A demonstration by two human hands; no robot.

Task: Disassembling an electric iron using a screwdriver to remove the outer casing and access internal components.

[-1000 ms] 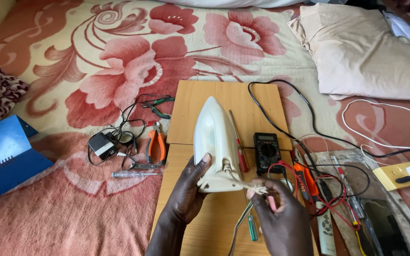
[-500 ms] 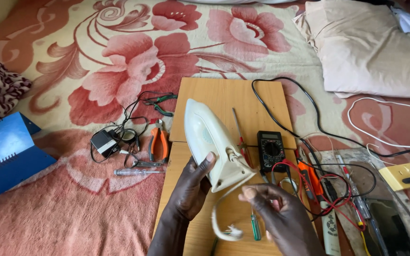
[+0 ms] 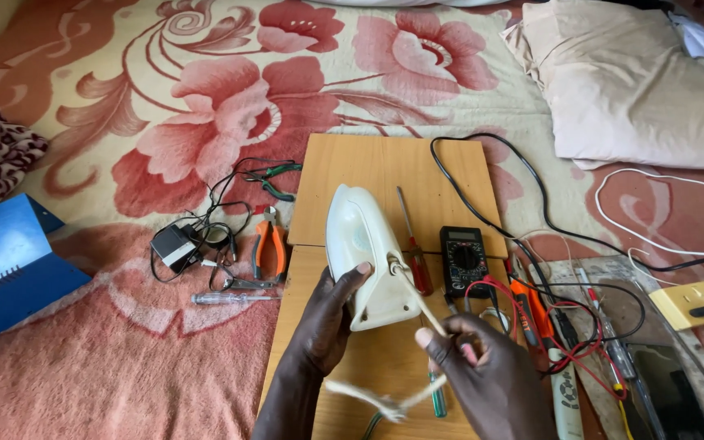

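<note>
Iron [image 3: 364,257], white, is stood tilted on a wooden board [image 3: 393,175] laid on the bed, steadied from the left by the left hand [image 3: 323,326]; its fingers are wrapped round the rear body, thumb pressed on the side, so the shell is kept from tipping while the cord is worked. Cord [image 3: 417,297], pale, runs from the iron's back and is pinched in the clenched fingers of the right hand [image 3: 482,375], pulled taut toward the wearer; the frayed free end is blurred below

Bed is covered with a floral blanket [image 3: 205,122] in red, pink and cream. Pillow [image 3: 629,81] lies top right, a blue folder [image 3: 6,269] at the left edge. Black cable [image 3: 482,204] loops across the board's right side. Multimeter [image 3: 466,259], black, lies just right of the iron, red leads trailing beside it. Power strip [image 3: 694,300], yellow, sits at the far right. Orange pliers [image 3: 269,253] and a small black adapter [image 3: 174,247] rest left of the board, within reach. Red-handled screwdriver [image 3: 413,244] lies between iron and meter
</note>
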